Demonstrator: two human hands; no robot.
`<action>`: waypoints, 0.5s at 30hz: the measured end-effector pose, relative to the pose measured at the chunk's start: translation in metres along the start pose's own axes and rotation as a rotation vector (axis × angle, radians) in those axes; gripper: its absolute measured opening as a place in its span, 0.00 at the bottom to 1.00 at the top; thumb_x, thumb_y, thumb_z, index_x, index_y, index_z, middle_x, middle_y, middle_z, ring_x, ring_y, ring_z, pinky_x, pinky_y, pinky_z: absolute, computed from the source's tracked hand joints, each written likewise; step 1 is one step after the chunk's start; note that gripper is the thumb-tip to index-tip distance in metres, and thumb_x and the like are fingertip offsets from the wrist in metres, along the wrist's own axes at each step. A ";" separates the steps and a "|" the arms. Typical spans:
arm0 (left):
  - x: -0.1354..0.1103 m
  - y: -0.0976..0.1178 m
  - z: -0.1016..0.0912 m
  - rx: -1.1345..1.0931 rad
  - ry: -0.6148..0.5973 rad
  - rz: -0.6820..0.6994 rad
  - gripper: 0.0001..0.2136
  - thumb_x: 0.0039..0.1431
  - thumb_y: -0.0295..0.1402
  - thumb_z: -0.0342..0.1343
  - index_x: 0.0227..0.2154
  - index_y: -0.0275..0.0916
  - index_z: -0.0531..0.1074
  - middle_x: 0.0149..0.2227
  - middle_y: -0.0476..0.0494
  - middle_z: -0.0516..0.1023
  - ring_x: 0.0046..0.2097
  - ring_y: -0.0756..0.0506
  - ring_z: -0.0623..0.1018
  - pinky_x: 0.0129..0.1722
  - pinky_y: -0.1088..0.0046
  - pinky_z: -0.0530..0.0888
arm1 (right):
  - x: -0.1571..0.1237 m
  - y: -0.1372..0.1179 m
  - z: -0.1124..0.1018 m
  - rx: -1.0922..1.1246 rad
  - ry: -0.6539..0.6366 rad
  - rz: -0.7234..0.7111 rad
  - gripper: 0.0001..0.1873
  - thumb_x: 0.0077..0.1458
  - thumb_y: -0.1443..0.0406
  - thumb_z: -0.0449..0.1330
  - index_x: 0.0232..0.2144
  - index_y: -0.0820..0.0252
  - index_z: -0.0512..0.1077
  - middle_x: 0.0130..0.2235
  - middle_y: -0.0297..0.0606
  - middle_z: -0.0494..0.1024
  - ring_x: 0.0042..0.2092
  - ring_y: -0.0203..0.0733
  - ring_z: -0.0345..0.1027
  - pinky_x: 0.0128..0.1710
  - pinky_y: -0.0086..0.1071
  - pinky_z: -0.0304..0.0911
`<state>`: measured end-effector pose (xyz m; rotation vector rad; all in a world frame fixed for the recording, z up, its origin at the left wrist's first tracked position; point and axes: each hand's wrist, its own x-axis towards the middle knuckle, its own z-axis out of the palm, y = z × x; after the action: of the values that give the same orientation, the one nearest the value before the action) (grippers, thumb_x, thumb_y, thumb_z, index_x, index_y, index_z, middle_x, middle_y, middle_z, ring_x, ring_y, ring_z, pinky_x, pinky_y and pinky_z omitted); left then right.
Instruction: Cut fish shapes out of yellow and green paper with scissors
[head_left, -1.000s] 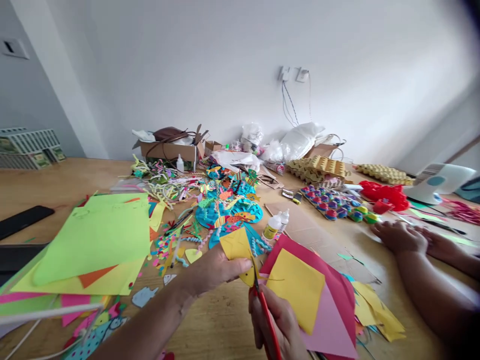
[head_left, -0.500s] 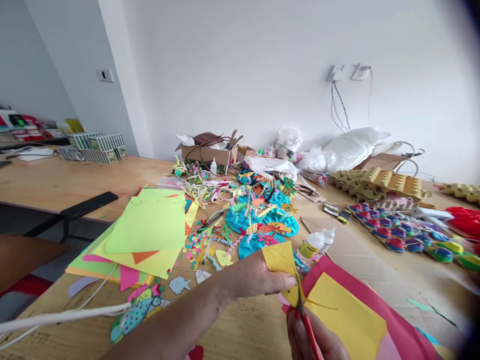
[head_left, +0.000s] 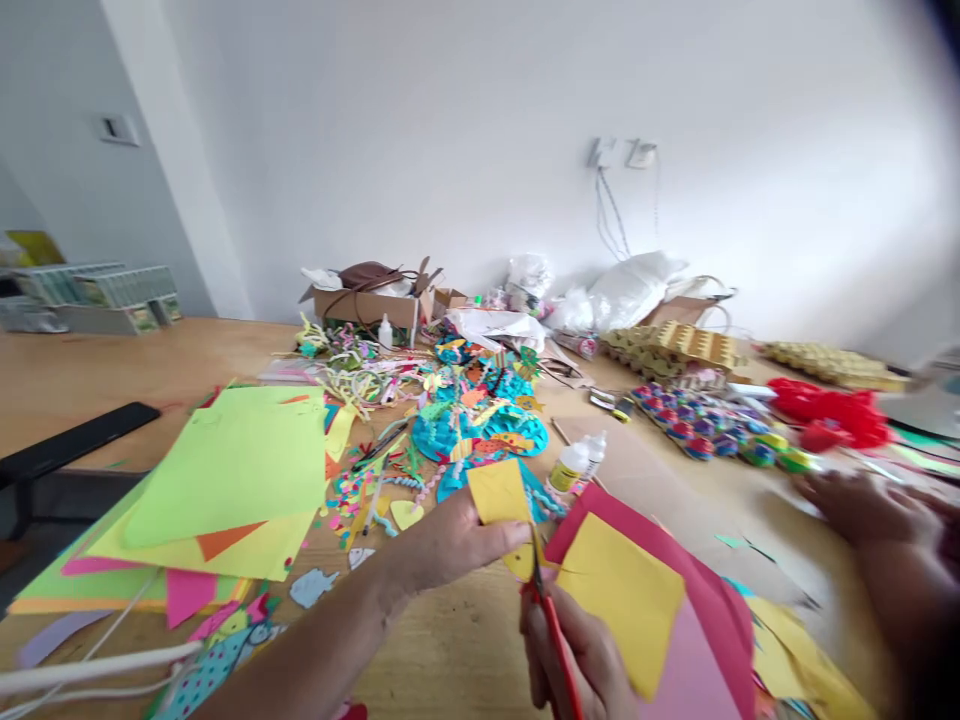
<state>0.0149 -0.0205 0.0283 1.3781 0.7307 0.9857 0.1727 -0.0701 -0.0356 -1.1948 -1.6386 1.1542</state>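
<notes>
Between the thumb and fingers of my left hand [head_left: 465, 545] is a piece of yellow paper [head_left: 498, 490], with pencil lines faintly showing on it. My right hand [head_left: 577, 645] grips red-handled scissors [head_left: 556, 640], whose blades meet the paper's right edge just below my left thumb. Right of the scissors, a larger yellow sheet [head_left: 626, 595] lies over red paper [head_left: 709, 600] and pink paper [head_left: 686, 665]. Two white glue bottles [head_left: 570, 465] stand just beyond my hands. A light-blue paper fish cutout [head_left: 313, 587] rests left of my left forearm.
Stacked coloured paper [head_left: 232, 470] covers the left side. Blue decorated discs [head_left: 435, 430] and paper scraps fill the middle. Painted egg cartons [head_left: 690, 420] sit at right, near another person's hand [head_left: 855, 505]. A white cable [head_left: 97, 675] crosses the lower left.
The view has swung right, bringing another person's hands and arm into sight at the right. The scissors and yellow paper stay together in my hands; a thin cut strip beside the blades shows less.
</notes>
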 end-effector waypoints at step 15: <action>-0.005 -0.009 -0.006 0.246 0.051 -0.115 0.07 0.56 0.36 0.49 0.26 0.41 0.64 0.23 0.55 0.61 0.26 0.50 0.61 0.24 0.76 0.60 | 0.004 -0.008 0.009 0.208 -0.023 -0.008 0.20 0.56 0.51 0.51 0.21 0.59 0.60 0.17 0.25 0.56 0.17 0.28 0.49 0.15 0.21 0.48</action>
<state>0.0090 -0.0215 0.0178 1.5080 0.9839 0.8637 0.1614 -0.0695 -0.0300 -1.0453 -1.4974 1.3030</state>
